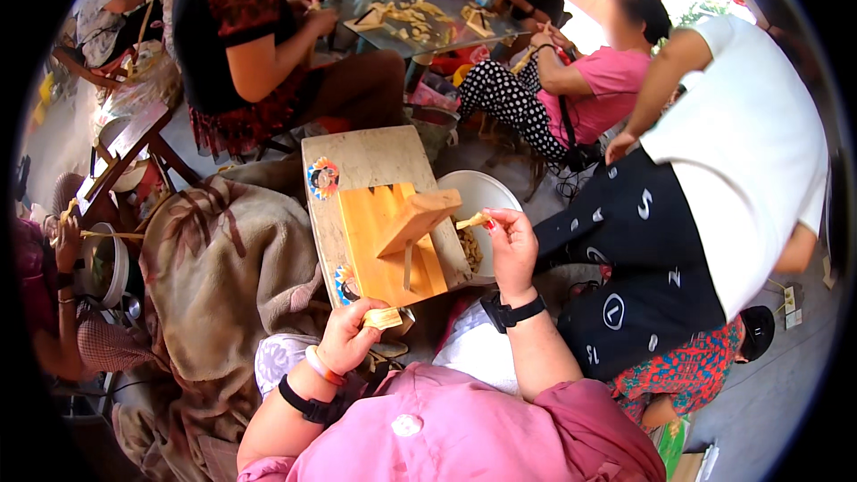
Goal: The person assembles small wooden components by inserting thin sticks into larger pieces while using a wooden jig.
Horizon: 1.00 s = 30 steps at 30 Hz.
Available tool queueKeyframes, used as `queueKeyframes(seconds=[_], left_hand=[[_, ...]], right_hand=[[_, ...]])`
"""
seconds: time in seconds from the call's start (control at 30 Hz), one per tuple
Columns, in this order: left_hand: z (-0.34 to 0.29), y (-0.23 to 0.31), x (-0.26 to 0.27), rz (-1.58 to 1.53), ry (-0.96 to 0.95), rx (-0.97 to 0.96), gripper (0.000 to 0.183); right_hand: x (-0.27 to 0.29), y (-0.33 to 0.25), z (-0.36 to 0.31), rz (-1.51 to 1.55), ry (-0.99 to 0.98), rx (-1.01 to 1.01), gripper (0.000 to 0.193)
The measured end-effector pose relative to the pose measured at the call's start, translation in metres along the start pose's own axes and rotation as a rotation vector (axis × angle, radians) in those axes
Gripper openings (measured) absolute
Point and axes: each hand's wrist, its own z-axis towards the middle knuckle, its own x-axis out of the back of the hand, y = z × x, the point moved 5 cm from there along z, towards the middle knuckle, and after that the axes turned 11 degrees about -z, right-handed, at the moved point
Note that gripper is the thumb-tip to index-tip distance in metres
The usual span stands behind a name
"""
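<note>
Left hand point(346, 339) pinches a yellow strip point(382, 318) just beside the wooden jig point(368, 254); right hand point(513, 250) pinches a smaller piece point(473, 220) over the bucket point(489, 189). Both look light, fairly stiff, possibly splintery: a gentle hold near one end should suit.

Left forearm point(278, 428) angled inward, left fingers point(361, 307) pinched, right forearm point(546, 348) extended farther forward, right fingers point(503, 218) pinched

A brown blanket point(228, 250) (quite rumpled) lies at left; a person in white point(750, 147) stands right.
</note>
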Motion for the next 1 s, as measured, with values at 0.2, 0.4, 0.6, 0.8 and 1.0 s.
queueKeyframes(seconds=[0.2, 0.4, 0.6, 0.8, 1.0], left_hand=[[0.001, 0.041, -0.032, 0.400, 0.022, -0.331, 0.057], [0.002, 0.045, -0.092, 0.638, -0.104, -0.183, 0.061], [-0.001, 0.023, -0.115, 0.781, -0.186, -0.065, 0.037], [-0.003, 0.024, -0.127, 0.278, -0.426, 0.059, 0.021], [0.000, 0.024, -0.119, 0.537, -0.085, 0.209, 0.023]], right_hand=[[0.008, -0.069, -0.047, -0.109, -0.573, 0.264, 0.019], [0.007, -0.096, -0.102, -0.164, -0.551, 0.437, 0.020], [0.028, -0.087, -0.112, -0.238, -0.591, 0.433, 0.013], [0.051, -0.081, -0.107, 0.020, -0.753, 0.263, 0.014], [0.084, -0.031, -0.028, -0.410, -0.279, 0.274, 0.023]])
